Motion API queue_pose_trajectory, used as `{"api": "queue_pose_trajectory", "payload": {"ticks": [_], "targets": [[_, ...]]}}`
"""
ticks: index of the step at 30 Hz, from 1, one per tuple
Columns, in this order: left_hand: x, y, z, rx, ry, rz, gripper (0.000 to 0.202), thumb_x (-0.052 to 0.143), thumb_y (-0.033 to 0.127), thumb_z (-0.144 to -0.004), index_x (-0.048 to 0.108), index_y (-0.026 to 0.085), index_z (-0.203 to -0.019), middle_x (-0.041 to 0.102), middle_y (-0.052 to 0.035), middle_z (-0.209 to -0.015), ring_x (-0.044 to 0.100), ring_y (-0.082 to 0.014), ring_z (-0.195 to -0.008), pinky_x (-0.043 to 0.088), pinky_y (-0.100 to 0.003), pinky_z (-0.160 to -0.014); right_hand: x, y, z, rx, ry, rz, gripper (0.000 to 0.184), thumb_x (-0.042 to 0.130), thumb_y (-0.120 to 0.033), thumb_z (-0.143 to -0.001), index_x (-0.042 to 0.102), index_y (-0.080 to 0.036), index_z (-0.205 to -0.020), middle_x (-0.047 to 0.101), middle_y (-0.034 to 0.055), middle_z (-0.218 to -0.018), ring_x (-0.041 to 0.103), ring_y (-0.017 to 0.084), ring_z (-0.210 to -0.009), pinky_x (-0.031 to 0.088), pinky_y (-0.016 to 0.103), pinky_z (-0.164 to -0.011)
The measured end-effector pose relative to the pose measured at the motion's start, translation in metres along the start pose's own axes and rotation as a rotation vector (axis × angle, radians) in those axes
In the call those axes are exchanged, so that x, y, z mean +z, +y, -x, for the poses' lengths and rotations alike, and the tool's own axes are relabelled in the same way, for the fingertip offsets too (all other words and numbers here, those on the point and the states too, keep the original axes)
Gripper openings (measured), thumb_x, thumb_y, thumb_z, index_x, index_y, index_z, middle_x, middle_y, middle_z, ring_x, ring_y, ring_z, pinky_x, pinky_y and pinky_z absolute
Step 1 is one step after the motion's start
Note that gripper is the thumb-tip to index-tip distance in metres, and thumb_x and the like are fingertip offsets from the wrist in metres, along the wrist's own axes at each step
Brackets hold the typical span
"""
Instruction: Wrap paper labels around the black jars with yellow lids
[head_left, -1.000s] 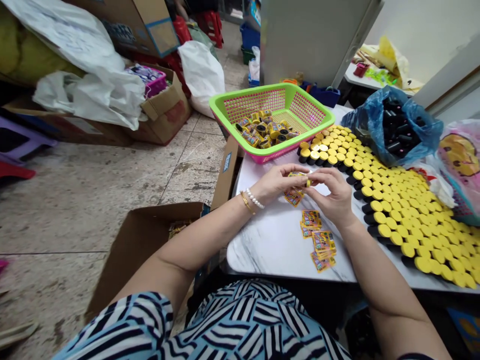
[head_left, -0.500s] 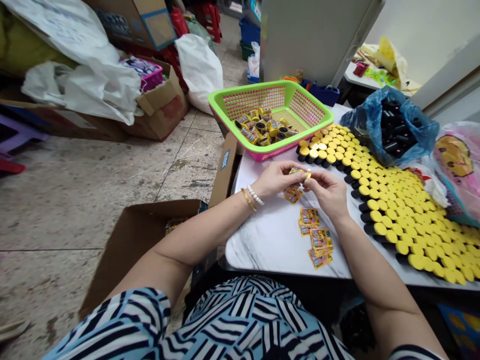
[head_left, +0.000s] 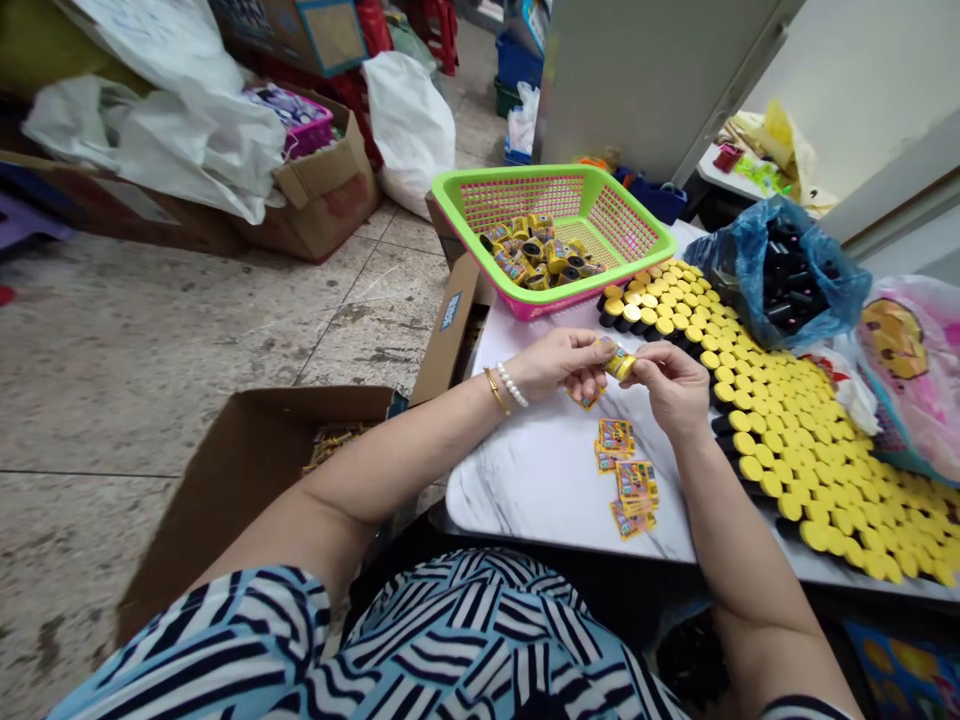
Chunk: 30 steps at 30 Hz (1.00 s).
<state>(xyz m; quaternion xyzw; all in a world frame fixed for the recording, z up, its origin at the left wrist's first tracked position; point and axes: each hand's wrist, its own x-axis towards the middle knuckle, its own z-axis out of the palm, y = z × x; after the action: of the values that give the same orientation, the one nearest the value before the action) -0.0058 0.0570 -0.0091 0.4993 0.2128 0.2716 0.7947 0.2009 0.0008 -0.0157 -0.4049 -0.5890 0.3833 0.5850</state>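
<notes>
At the centre of the frame, slightly right, a small yellow labelled canister (head_left: 621,363) is being held above the white marbled table (head_left: 517,490). The left hand (head_left: 561,362) is clamping its left end between thumb and fingers; the right hand (head_left: 673,382) is pinching its right end, thumb and forefinger together on it. A printed label (head_left: 585,399) is lying partly hidden beneath the left hand. Below the hands, further label stacks (head_left: 635,490) are lying overlapped and uneven. At upper centre, a green-rimmed basket (head_left: 551,295) is containing a heap of labelled canisters (head_left: 536,252), lying at mixed angles. Along the right of the frame, black canisters with yellow caps (head_left: 795,420) are standing in close-packed rows. Behind these, a blue plastic bag (head_left: 716,262) is holding black pieces. At lower left, a cardboard box (head_left: 195,500) is standing beside the table.
</notes>
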Motion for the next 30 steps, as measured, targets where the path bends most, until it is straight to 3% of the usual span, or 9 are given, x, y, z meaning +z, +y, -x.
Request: {"api": "queue_pose_trajectory", "payload": {"ticks": [4, 7, 9, 14, 19, 24, 27, 30], "targets": [[0.002, -0.002, -0.003, -0.113, 0.053, -0.051, 0.056, 0.073, 0.066, -0.086, 0.069, 0.009, -0.084, 0.069, -0.0055, -0.059, 0.057, -0.0085, -0.038, 0.039, -0.017, -0.035, 0.002, -0.001, 0.003, 0.0, -0.075, 0.022, 0.022, 0.089, -0.025, -0.079, 0.081, -0.028, -0.1, 0.068, 0.0004, -0.1, 0.072, 0.015, -0.077, 0.069, 0.034, -0.067], [0.004, -0.002, -0.003, -0.157, 0.034, 0.007, 0.06, 0.068, 0.068, -0.089, 0.069, 0.008, -0.082, 0.069, -0.007, -0.059, 0.058, -0.01, -0.038, 0.039, -0.018, -0.034, 0.005, 0.0, 0.005, -0.073, 0.017, 0.02, 0.01, 0.087, -0.025, -0.081, 0.08, -0.026, -0.088, 0.061, -0.0007, -0.093, 0.069, 0.013, -0.072, 0.069, 0.031, -0.058], [0.003, -0.002, -0.003, -0.153, 0.003, 0.057, 0.055, 0.071, 0.064, -0.089, 0.07, 0.009, -0.086, 0.071, -0.0068, -0.061, 0.06, -0.0104, -0.04, 0.041, -0.018, -0.036, 0.006, 0.0, 0.006, -0.059, 0.06, 0.002, 0.01, 0.086, -0.028, -0.082, 0.078, -0.026, -0.089, 0.061, -0.001, -0.094, 0.069, 0.013, -0.074, 0.069, 0.03, -0.057], [0.002, -0.002, -0.003, -0.131, 0.028, 0.055, 0.053, 0.075, 0.062, -0.087, 0.07, 0.01, -0.085, 0.069, -0.0047, -0.058, 0.057, -0.0092, -0.038, 0.04, -0.017, -0.035, 0.006, -0.005, 0.008, 0.08, -0.069, 0.021, 0.03, 0.085, -0.033, -0.083, 0.076, -0.03, -0.112, 0.063, 0.0023, -0.114, 0.073, 0.015, -0.08, 0.072, 0.035, -0.065], [0.004, 0.0, -0.001, -0.132, 0.009, 0.122, 0.046, 0.076, 0.057, -0.089, 0.069, 0.011, -0.088, 0.07, -0.0038, -0.063, 0.059, -0.008, -0.041, 0.043, -0.016, -0.038, 0.006, -0.005, 0.01, 0.018, 0.001, 0.007, 0.015, 0.086, -0.032, -0.081, 0.076, -0.028, -0.092, 0.058, 0.0005, -0.106, 0.074, 0.016, -0.077, 0.071, 0.033, -0.059], [0.003, -0.002, -0.003, -0.14, 0.017, 0.113, 0.047, 0.075, 0.057, -0.089, 0.07, 0.009, -0.087, 0.068, -0.0029, -0.06, 0.055, -0.0066, -0.038, 0.038, -0.016, -0.035, 0.005, -0.007, 0.009, 0.1, -0.09, 0.044, 0.029, 0.085, -0.035, -0.083, 0.076, -0.033, -0.11, 0.059, 0.0014, -0.108, 0.073, 0.016, -0.081, 0.071, 0.033, -0.063], [0.002, -0.003, -0.004, -0.155, 0.016, 0.112, 0.049, 0.072, 0.059, -0.091, 0.069, 0.01, -0.083, 0.068, -0.0039, -0.058, 0.057, -0.0076, -0.038, 0.04, -0.016, -0.037, 0.007, -0.009, 0.011, 0.026, -0.065, 0.082, 0.019, 0.086, -0.03, -0.081, 0.081, -0.031, -0.099, 0.056, 0.0018, -0.102, 0.07, 0.016, -0.086, 0.072, 0.032, -0.066], [0.002, -0.002, -0.003, -0.151, -0.017, 0.141, 0.044, 0.071, 0.055, -0.093, 0.068, 0.012, -0.085, 0.07, -0.0033, -0.059, 0.056, -0.0082, -0.037, 0.039, -0.016, -0.035, 0.009, -0.011, 0.012, 0.012, -0.027, 0.032, 0.012, 0.086, -0.029, -0.081, 0.079, -0.029, -0.09, 0.054, 0.0, -0.097, 0.069, 0.014, -0.079, 0.071, 0.031, -0.063]]}}
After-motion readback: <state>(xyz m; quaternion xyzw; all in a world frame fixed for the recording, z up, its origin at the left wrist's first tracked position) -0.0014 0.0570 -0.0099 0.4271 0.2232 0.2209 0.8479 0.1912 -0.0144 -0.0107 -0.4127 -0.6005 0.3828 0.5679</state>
